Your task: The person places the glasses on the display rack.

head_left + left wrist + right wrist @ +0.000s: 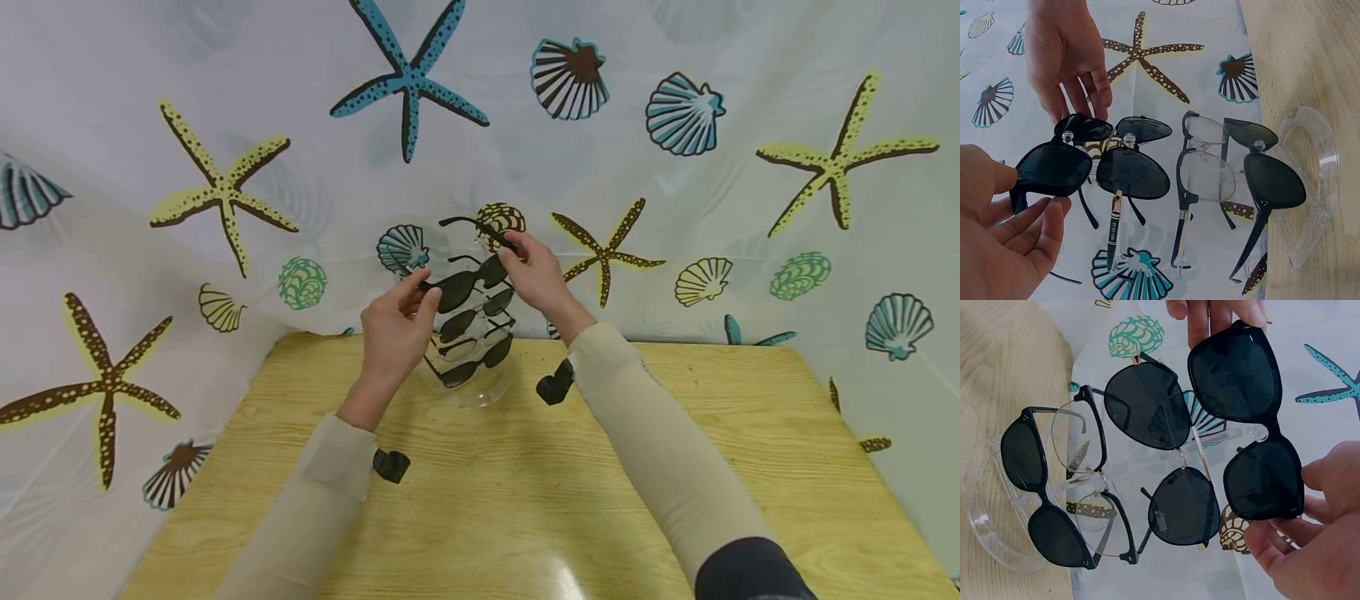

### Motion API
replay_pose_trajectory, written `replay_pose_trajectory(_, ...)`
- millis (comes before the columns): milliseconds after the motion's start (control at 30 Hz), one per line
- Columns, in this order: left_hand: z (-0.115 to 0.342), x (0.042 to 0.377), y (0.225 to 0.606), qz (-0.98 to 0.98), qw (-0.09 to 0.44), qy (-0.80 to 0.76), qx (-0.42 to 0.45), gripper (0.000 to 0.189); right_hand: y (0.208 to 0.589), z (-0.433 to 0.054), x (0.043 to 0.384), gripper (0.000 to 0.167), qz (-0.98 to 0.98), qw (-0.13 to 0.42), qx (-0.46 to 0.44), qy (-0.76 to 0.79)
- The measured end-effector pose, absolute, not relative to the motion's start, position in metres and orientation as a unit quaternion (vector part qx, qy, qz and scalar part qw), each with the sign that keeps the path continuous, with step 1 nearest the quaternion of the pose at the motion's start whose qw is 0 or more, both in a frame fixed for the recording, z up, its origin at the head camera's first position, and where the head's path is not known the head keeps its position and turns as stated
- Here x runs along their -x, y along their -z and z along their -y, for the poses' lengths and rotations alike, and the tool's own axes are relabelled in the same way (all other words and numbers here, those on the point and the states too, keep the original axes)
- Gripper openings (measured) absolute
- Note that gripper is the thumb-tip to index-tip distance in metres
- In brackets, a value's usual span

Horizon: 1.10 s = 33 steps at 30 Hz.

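My left hand (397, 327) pinches one end of the black sunglasses (456, 292) near the hinge. At the other end, my right hand (542, 279) grips the frame with thumb and fingers. These sunglasses (1235, 375) sit at the top of a clear display stand (491, 393), their bridge right at its topmost clear peg (1257, 432). Below them on the stand come dark sunglasses with a thin metal bridge (1147, 406), half-rimmed clear-lens glasses (1210, 175) and another black pair of sunglasses (1274, 181) lowest, near the clear base (1329, 175).
The stand is at the far edge of a wooden table (465, 500). Close behind it hangs a white cloth (465, 183) printed with starfish and shells. Small black wrist cameras (392, 466) stick out from both sleeves.
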<state>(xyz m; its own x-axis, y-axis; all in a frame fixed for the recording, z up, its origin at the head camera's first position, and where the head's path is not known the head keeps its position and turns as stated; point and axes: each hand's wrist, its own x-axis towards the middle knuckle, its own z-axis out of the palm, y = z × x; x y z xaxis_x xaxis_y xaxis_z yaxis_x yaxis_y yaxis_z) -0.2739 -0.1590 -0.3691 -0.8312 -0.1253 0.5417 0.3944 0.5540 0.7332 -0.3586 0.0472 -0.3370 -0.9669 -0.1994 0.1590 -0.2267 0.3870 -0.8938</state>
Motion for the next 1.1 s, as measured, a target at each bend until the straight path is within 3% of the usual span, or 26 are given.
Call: replay_pose_trajectory(1100, 0.1593, 0.2761, 0.3702, 0.833, 0.267, 0.478, 0.077, 0.04, 0.3447, -0.0453, 0.363, 0.051, 0.834, 0.019, -0.122, -0.538)
